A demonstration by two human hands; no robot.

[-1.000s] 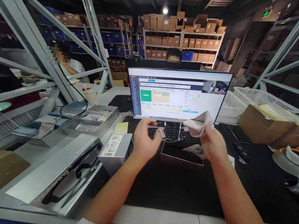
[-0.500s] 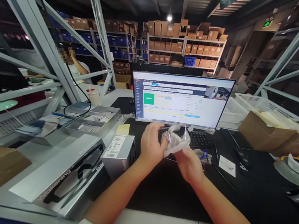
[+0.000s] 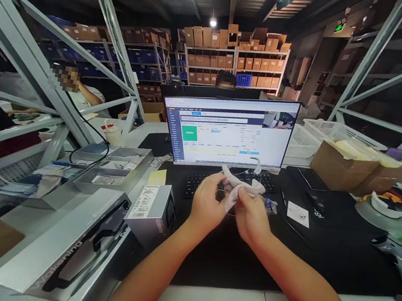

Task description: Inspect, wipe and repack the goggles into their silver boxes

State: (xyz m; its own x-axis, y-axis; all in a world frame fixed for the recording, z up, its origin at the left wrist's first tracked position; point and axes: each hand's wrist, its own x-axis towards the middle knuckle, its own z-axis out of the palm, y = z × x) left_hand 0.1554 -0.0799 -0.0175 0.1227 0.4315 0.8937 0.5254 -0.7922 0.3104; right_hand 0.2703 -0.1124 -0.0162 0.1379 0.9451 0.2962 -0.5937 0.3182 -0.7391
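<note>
Both of my hands meet over the black desk mat (image 3: 245,259), just in front of the keyboard (image 3: 199,183). My left hand (image 3: 207,205) and my right hand (image 3: 251,217) are closed together on a small white cloth (image 3: 235,186), which is bunched between the fingers. A thin white cable (image 3: 257,165) curls up behind the cloth; whether the cloth wraps something I cannot tell. Behind the hands stands a lit monitor (image 3: 227,129).
A grey product box (image 3: 67,246) printed with black glasses lies at my left, a smaller labelled box (image 3: 152,206) beside it, metal trays (image 3: 114,167) behind. Cardboard boxes (image 3: 351,166) and a white basket (image 3: 337,134) stand right. Two other people sit beyond the metal frame.
My right hand came down and left from beside the monitor with the cloth, joining my left hand. The cloth went from spread out to bunched between both hands.
</note>
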